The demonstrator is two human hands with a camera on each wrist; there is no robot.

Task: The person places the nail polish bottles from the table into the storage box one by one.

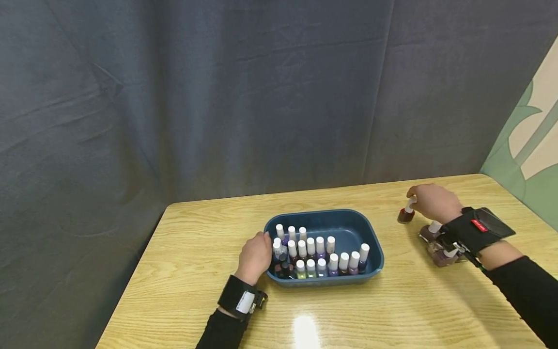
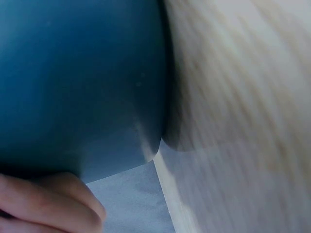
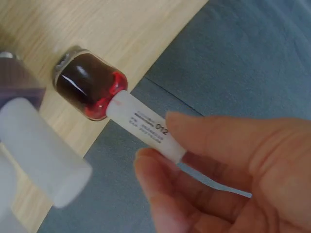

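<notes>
My right hand (image 1: 433, 201) pinches the white cap of a dark red nail polish bottle (image 3: 87, 82) between thumb and fingers. In the right wrist view the cap's label reads 012; whether the bottle's base touches the table is hard to tell. At the left end of a dark blue plastic tray (image 1: 320, 283), my left hand (image 1: 255, 257) grips the rim with curled fingers. Standing in the tray, mostly in its left and front parts, are several white-capped nail polish bottles (image 1: 333, 264) in purple, dark and yellow-green shades. A couple of black-capped ones (image 1: 285, 269) are at the front left corner.
Several more nail polish bottles (image 1: 443, 258) stand on the wooden table (image 1: 196, 252) beneath my right wrist, partly hidden by it. A grey cloth (image 1: 270, 97) hangs behind the table's far edge. A green and beige panel (image 1: 532, 140) is at the right.
</notes>
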